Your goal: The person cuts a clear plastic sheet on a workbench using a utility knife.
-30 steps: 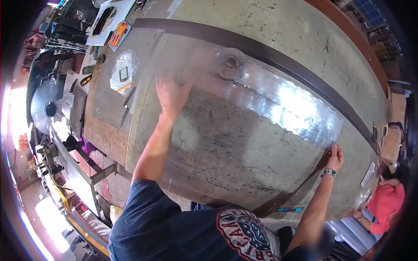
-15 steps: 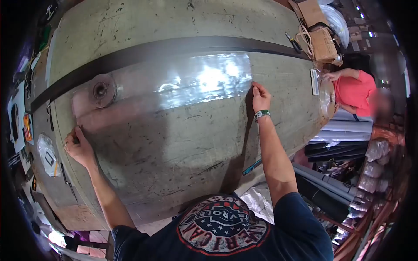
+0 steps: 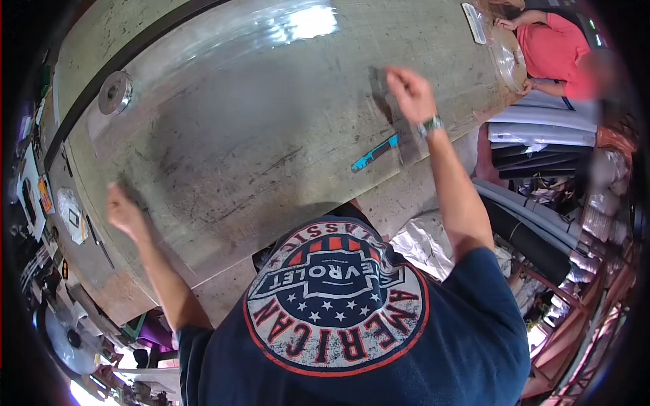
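My right hand [image 3: 412,95], a band on its wrist, hovers over the table with fingers curled in and nothing visible between them. The nearest thing to it is a teal-and-black tool [image 3: 374,153], knife-like in shape, lying close to the table's near edge. At the left, my left hand [image 3: 127,213] is slightly blurred, its fingers drawn together, with no object showing in them. Beyond both hands, a clear plastic sheet [image 3: 237,35] lies across the table, shining under the light. A round, ring-shaped weight or roll [image 3: 115,93] rests on the sheet's left end.
A long dark strip [image 3: 125,57] runs along the sheet's far side. At the right end, a person in a coral shirt [image 3: 552,47] handles clear plastic [image 3: 509,61]. Rolls of material [image 3: 542,135] are stacked below. A plastic bag [image 3: 71,215] and small tools lie at the left.
Both hands have come away from the sheet's near corners and drawn back toward me. The view has tilted down, so the sheet and ring sit higher and the teal tool shows fully.
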A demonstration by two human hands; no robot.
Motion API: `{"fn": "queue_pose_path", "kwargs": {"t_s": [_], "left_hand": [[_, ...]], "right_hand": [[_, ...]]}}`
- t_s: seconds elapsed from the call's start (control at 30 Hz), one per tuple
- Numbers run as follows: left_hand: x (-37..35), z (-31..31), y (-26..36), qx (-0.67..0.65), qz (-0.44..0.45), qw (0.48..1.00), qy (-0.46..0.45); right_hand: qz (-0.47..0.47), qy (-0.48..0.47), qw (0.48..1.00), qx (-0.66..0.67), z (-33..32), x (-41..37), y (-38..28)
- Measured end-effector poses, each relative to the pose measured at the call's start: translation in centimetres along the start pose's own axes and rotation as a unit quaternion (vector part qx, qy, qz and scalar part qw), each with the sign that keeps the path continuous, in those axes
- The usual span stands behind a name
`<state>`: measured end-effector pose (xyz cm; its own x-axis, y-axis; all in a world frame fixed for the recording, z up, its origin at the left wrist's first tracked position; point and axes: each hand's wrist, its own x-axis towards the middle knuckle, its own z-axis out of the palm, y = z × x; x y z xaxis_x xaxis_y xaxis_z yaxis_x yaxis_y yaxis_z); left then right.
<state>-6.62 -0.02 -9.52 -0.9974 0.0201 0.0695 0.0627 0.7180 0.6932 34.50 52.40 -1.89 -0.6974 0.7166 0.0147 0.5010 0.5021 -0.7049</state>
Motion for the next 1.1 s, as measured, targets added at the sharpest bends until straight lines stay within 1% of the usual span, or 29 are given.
{"fn": "queue_pose_path", "kwargs": {"t_s": [0.03,0.07,0.1,0.13,0.17,0.2,0.23,0.27,0.37,0.43,0.5,0.53,0.63,0.7,0.73,0.83,0.87,0.9,0.93,0.97,1.0,1.03,1.07,1.1], "left_hand": [[-5.3,1.9,4.2,-0.098,0.092,0.991,0.028],[-9.5,2.8,5.3,-0.007,0.11,0.992,-0.055],[-14.1,3.2,9.8,0.016,0.044,0.981,-0.19],[-18.3,5.5,10.7,-0.022,0.13,0.959,-0.25],[-22.1,7.0,13.5,-0.047,0.256,0.923,-0.284],[-25.3,7.6,16.8,-0.033,0.349,0.895,-0.276],[-28.2,9.2,18.9,-0.02,0.354,0.891,-0.283],[-30.5,10.5,20.0,-0.008,0.359,0.887,-0.292],[-34.5,13.6,20.8,0.024,0.394,0.882,-0.258],[-35.3,13.8,21.5,0.004,0.364,0.899,-0.244],[-35.8,13.7,21.8,0.027,0.382,0.896,-0.223],[-36.1,13.7,22.0,0.021,0.38,0.898,-0.219],[-37.0,14.0,22.3,0.015,0.371,0.906,-0.203],[-37.1,14.0,21.8,0.007,0.369,0.91,-0.191],[-37.1,13.5,21.6,-0.01,0.352,0.914,-0.199],[-36.8,10.9,19.4,-0.092,0.225,0.944,-0.222],[-36.1,9.4,18.0,-0.099,0.13,0.955,-0.248],[-35.8,7.8,18.1,-0.16,0.063,0.95,-0.261],[-35.3,6.6,17.1,-0.197,0.052,0.949,-0.24],[-34.5,5.0,16.5,-0.171,0.076,0.957,-0.22],[-34.2,3.7,16.5,-0.212,0.067,0.95,-0.218],[-33.7,2.3,16.6,-0.22,0.045,0.952,-0.207],[-33.0,1.4,15.6,-0.251,0.054,0.947,-0.194],[-32.0,0.4,14.5,-0.282,0.064,0.94,-0.179]], "right_hand": [[-0.044,-0.043,0.997,-0.053,-1.0,-3.0,-0.1],[-0.106,-0.06,0.988,-0.095,-1.2,-5.7,0.3],[-0.171,-0.076,0.973,-0.138,-1.3,-7.9,0.6],[-0.169,-0.116,0.969,-0.136,-1.3,-9.4,0.6],[-0.165,-0.159,0.964,-0.134,-1.4,-10.9,0.6],[-0.184,-0.156,0.959,-0.149,-1.2,-12.2,0.8],[-0.204,-0.15,0.954,-0.164,-0.6,-12.9,1.0],[-0.212,-0.144,0.955,-0.152,-0.1,-13.5,1.5],[-0.25,-0.142,0.949,-0.132,0.0,-12.8,3.7],[-0.245,-0.146,0.952,-0.107,-0.3,-12.4,4.3],[-0.244,-0.181,0.949,-0.083,-0.7,-11.5,5.1],[-0.26,-0.187,0.945,-0.062,-1.1,-10.9,5.6],[-0.19,-0.205,0.96,0.029,-2.9,-7.5,7.2],[-0.175,-0.186,0.967,0.024,-3.6,-4.0,8.0],[-0.171,-0.175,0.97,0.021,-3.8,-2.1,8.1],[-0.12,-0.225,0.966,-0.044,-2.7,2.2,8.2],[-0.192,-0.169,0.961,-0.108,-1.7,2.6,7.9],[-0.265,-0.112,0.942,-0.173,-0.5,2.9,6.9],[-0.254,-0.097,0.954,-0.126,0.3,2.0,4.3],[-0.256,-0.117,0.958,-0.057,2.0,0.6,2.1],[-0.211,-0.25,0.945,0.006,2.6,-1.4,-1.2],[-0.17,-0.323,0.928,0.071,4.2,-4.3,-3.8],[-0.171,-0.414,0.889,0.095,6.7,-6.6,-6.1],[-0.209,-0.419,0.877,0.111,11.7,-9.3,-6.8]]}}
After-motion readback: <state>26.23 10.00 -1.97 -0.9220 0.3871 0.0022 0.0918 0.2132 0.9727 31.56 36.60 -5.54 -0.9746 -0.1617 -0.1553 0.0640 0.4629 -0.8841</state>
